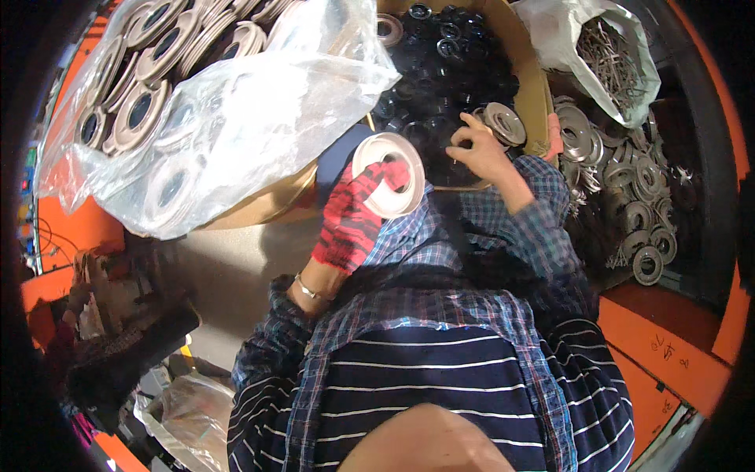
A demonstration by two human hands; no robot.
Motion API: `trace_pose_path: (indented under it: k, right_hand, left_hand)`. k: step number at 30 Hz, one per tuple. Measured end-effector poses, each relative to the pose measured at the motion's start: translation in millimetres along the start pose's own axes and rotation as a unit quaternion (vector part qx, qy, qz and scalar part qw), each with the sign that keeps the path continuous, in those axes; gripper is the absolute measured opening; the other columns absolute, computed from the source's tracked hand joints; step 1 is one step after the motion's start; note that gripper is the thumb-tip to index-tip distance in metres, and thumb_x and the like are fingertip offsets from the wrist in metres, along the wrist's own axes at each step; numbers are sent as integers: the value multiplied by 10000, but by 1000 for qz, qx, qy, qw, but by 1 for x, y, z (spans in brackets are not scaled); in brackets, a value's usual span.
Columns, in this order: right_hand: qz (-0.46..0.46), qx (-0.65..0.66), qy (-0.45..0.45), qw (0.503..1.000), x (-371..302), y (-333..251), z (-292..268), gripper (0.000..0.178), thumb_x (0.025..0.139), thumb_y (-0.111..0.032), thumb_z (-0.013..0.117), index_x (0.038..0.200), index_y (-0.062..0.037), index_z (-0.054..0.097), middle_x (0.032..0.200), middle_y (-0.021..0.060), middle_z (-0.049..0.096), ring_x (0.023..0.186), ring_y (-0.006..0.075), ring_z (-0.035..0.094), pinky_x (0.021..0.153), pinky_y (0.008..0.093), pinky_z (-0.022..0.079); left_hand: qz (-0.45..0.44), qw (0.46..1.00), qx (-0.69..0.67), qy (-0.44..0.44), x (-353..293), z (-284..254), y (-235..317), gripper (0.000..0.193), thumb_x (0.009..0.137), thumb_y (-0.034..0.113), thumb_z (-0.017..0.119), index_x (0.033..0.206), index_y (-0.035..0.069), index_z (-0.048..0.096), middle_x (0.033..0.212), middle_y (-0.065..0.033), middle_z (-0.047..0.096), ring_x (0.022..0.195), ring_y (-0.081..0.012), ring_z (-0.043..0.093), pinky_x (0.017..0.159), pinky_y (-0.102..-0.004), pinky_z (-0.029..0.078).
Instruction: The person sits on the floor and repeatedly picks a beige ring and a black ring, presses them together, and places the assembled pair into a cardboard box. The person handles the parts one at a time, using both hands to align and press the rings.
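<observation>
In my left hand (351, 224), which wears a red and black glove, a pale round metal part (385, 144) with a flanged rim and a central hole is gripped. My fingers reach over its face to the hole. My bare right hand (484, 157) is to the right, above the near part of a cardboard box (536, 82). Its thumb and index finger are pinched together; what they hold, if anything, is too small to make out. Many shiny black rings (448, 79) fill the box. A few metal parts (513, 123) lie just beyond my right hand.
A clear plastic bag (299, 94) at the left holds stacked metal flanged rings (141, 118). At the far right stands a white sack (550, 35) of thin metal pieces (609, 63). Loose metal rings (645, 177) are heaped below it, near an orange metal frame (657, 338).
</observation>
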State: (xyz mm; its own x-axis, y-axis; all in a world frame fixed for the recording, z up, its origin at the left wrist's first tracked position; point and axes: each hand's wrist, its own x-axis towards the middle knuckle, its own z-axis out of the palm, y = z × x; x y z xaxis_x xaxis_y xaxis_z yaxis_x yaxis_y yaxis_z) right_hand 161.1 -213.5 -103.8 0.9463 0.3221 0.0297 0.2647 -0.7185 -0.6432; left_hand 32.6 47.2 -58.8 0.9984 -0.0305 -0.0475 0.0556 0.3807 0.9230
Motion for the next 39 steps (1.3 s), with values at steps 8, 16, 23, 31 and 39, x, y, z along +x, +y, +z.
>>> trace_pose_path:
  k: [8, 16, 23, 31, 39]
  right_hand:
    - [-196, 82, 26, 977, -53, -110, -42, 734, 733, -178, 843, 1384, -78, 522, 1330, 185, 564, 1277, 366, 524, 1093, 404, 426]
    - [122, 508, 34, 852, -62, -111, -15, 458, 922, -259, 737, 1282, -9, 603, 1131, 73, 679, 938, 112, 650, 818, 261, 540]
    - [28, 310, 43, 949, -66, -101, -24, 614, 892, -347, 745, 1345, -12, 498, 995, 128, 662, 744, 190, 674, 710, 335, 576]
    - [210, 698, -12, 685, -66, -113, -7, 426, 1049, -428, 462, 1120, -31, 598, 766, 57, 650, 437, 134, 543, 381, 291, 448]
    - [-68, 153, 78, 983, -79, -90, -24, 666, 779, -332, 844, 1272, 6, 550, 1013, 175, 700, 838, 201, 687, 726, 315, 542]
  left_hand:
    - [160, 927, 331, -72, 15, 25, 13, 425, 946, -26, 604, 1363, -16, 523, 1284, -129, 618, 1140, -194, 614, 968, -311, 527]
    - [91, 965, 247, 6, -4, 64, 21, 612, 888, 63, 731, 1442, 21, 474, 1320, -116, 614, 1171, -177, 589, 996, -318, 480]
    - [-31, 988, 148, -4, 2, 57, 31, 500, 916, 125, 706, 1366, 0, 529, 1232, -126, 649, 1048, -170, 642, 899, -301, 529]
    - [226, 901, 356, -101, -4, 63, 23, 620, 901, 133, 731, 1449, 20, 464, 1265, -123, 635, 1134, -188, 605, 969, -350, 498]
    - [20, 991, 131, -14, -3, 56, 28, 597, 918, 193, 725, 1430, 0, 487, 1261, -120, 639, 1133, -178, 601, 965, -317, 495]
